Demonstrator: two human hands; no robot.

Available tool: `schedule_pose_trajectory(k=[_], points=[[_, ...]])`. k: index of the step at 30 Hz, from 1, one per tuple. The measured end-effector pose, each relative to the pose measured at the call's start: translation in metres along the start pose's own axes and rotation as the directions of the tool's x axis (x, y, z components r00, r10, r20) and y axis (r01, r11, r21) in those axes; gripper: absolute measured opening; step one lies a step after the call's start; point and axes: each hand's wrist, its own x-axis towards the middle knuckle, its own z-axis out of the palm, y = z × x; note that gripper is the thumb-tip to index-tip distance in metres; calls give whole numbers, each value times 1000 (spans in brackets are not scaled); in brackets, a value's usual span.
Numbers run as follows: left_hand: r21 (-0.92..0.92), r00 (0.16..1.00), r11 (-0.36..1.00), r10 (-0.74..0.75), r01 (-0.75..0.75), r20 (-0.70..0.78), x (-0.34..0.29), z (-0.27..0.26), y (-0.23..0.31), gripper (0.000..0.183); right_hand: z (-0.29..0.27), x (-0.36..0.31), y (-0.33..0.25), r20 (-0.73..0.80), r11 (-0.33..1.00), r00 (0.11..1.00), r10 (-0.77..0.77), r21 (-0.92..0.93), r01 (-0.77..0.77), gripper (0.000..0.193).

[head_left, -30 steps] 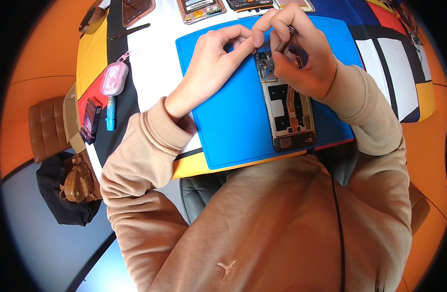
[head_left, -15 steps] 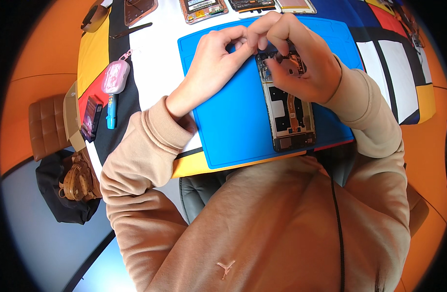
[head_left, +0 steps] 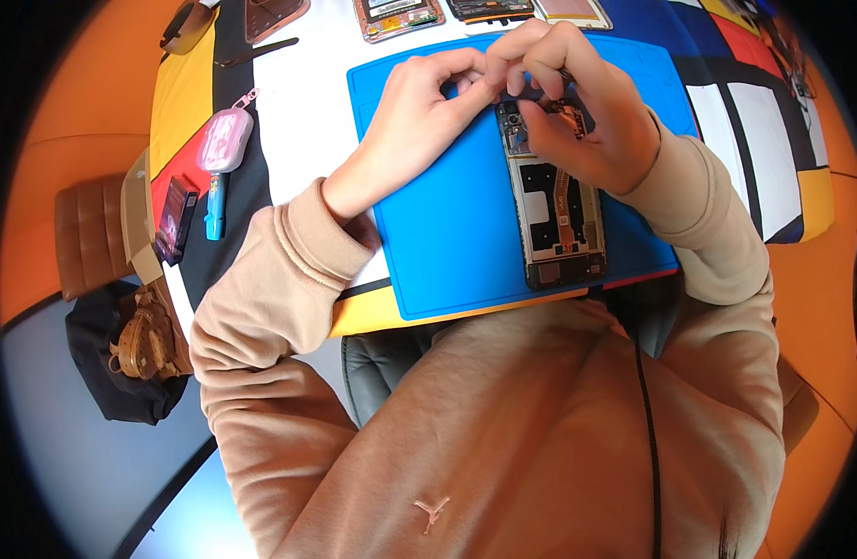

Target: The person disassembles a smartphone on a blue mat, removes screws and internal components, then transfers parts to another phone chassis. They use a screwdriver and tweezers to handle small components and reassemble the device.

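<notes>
An opened smartphone lies lengthwise on a blue work mat, its inner parts, an orange flex strip and a camera module bared. At its far end my left hand is closed in a pinch, the fingertips meeting those of my right hand. Whatever sits in that pinch is too small or hidden to name. My right hand arches over the phone's upper right part with curled fingers, thumb drawn in over the camera end. Dark and copper-coloured parts show between its thumb and fingers; I cannot tell whether they are gripped.
Several opened phones and panels line the far edge. On the left are a pink case, a blue pen-like stick, a small dark box and black tweezers. A patterned cloth covers the table.
My right thumb has moved up and in toward the fingers, uncovering more of the phone's camera end. Both hands have shifted slightly to the right; the phone lies where it was.
</notes>
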Motion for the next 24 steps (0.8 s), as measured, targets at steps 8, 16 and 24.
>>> schedule_pose_trajectory(k=[8, 16, 24], points=[[49, 999, 999, 19, -20, 27, 1, -3, -2, 22, 0, 0, 0, 27, 999, 999, 28, -18, -28, 28], [23, 999, 1000, 21, -21, 28, 1, -2, -3, 22, 1, -3, -1, 12, 1000, 1000, 25, -18, -25, 29], [21, 1000, 1000, 16, -17, 18, 2, 0, -6, 20, -1, -5, -2, 31, 999, 998, 48, 2, -48, 33]])
